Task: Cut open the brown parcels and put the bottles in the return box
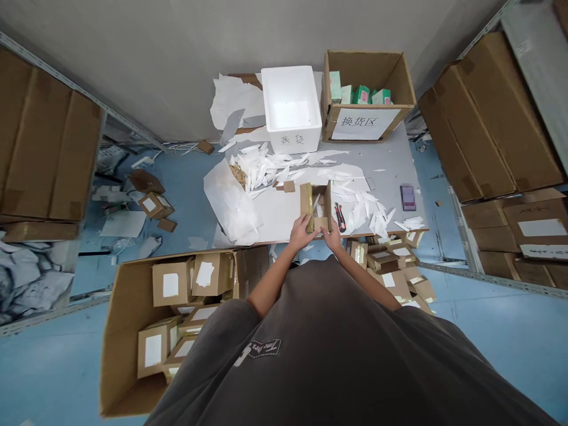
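A small cardboard box (327, 201) with its top flaps spread stands at the table's front edge, right before my body. Something thin and white lies inside it. My left hand (300, 232) grips the box's near left side, by a flap covered with shiny tape. On the near right side, my right hand (332, 234) holds the same box, fingers closed on the cardboard. A red and black utility knife (339, 218) lies just right of the box, close to my right hand but apart from it.
White paper scraps (261, 168) cover much of the table (390, 160). Behind stand a white foam box (290, 133) and a carton (369, 127) holding green-and-white boxes. A large carton (128, 319) of parcels sits at left; more parcels (394, 266) lie below the table at right.
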Demonstrator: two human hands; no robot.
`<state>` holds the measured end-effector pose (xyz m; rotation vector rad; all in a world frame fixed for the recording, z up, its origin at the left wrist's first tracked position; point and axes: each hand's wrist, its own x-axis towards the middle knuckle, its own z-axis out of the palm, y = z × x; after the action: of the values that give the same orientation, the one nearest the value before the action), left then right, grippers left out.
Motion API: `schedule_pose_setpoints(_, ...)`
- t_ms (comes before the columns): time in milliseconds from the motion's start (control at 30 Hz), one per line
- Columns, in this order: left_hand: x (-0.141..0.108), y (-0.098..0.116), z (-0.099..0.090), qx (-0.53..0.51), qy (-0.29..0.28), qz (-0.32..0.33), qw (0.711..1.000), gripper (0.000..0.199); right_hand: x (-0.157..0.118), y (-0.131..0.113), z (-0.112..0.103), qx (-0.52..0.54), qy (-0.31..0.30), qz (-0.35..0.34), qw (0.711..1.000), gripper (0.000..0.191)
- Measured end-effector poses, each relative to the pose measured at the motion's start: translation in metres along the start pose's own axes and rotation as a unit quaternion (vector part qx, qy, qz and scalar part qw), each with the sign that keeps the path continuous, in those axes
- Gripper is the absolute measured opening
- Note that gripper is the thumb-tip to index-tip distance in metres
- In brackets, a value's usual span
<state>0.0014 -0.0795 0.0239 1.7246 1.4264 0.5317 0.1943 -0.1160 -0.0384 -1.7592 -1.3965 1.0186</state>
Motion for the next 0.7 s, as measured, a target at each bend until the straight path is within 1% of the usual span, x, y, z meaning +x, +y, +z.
schedule_pose_setpoints(67,0.005,0.018,0.007,0.060,-0.026,-0.059,0.996,0.092,0.000,-0.005,0.003,-0.024,-0.035,-0.020,0.999,0.091)
schedule_pose_setpoints(133,0.012,0.030,0.010,0.099,-0.030,-0.142,0.984,0.098,0.002,-0.010,0.005,-0.040,-0.073,-0.017,0.996,0.097)
schedule_pose_setpoints(200,0.017,0.036,0.010,0.114,-0.024,-0.208,0.971,0.101,0.006,-0.015,0.004,-0.054,-0.100,-0.006,0.993,0.105)
schedule_pose_setpoints(233,0.019,0.036,0.009,0.116,-0.019,-0.224,0.968,0.102,0.007,-0.017,0.003,-0.054,-0.109,0.000,0.993,0.110)
schedule_pose_setpoints(267,0.019,0.035,0.008,0.118,-0.014,-0.229,0.966,0.104,0.008,-0.017,0.001,-0.047,-0.118,0.006,0.992,0.113)
schedule_pose_setpoints(333,0.017,0.030,0.005,0.133,-0.011,-0.215,0.968,0.107,0.009,-0.015,-0.004,-0.008,-0.146,0.017,0.989,0.116)
schedule_pose_setpoints(400,0.013,0.024,0.006,0.160,-0.022,-0.191,0.968,0.104,0.008,-0.011,-0.009,0.055,-0.176,0.043,0.982,0.111)
schedule_pose_setpoints(467,0.010,0.020,0.010,0.181,-0.038,-0.176,0.967,0.094,0.005,-0.008,-0.012,0.123,-0.186,0.076,0.972,0.099)
schedule_pose_setpoints(533,0.010,0.017,0.016,0.180,-0.040,-0.172,0.968,0.090,0.004,-0.006,-0.014,0.183,-0.164,0.100,0.964,0.085)
schedule_pose_setpoints(600,0.014,0.015,0.023,0.160,-0.030,-0.170,0.972,0.101,0.005,-0.007,-0.014,0.228,-0.134,0.117,0.957,0.074)
schedule_pose_setpoints(667,0.018,0.013,0.027,0.134,-0.015,-0.168,0.976,0.116,0.007,-0.007,-0.014,0.256,-0.108,0.145,0.950,0.071)
schedule_pose_setpoints(700,0.021,0.011,0.028,0.123,-0.007,-0.169,0.978,0.121,0.009,-0.007,-0.014,0.261,-0.093,0.165,0.947,0.072)
